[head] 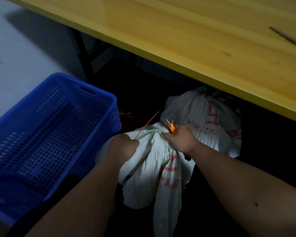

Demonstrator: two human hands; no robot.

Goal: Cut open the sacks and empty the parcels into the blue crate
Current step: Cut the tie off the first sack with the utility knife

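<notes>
A white sack [150, 171] with red and green print stands on the dark floor in front of me, its neck bunched and tied. My left hand [123, 147] grips the gathered neck on the left, where a red tie [147, 124] sticks up. My right hand [179, 140] holds small orange-handled snips [170, 126] at the top of the neck, blades pointing up. A second tied white sack [210, 124] stands behind, partly under the table. The blue perforated crate [85, 93] sits to the left and holds no parcels.
A yellow wooden table [195, 40] overhangs the far sack along the upper right. A thin metal tool [287, 38] lies on its far right. Dark table legs [83, 52] stand behind the crate. Pale floor shows at upper left.
</notes>
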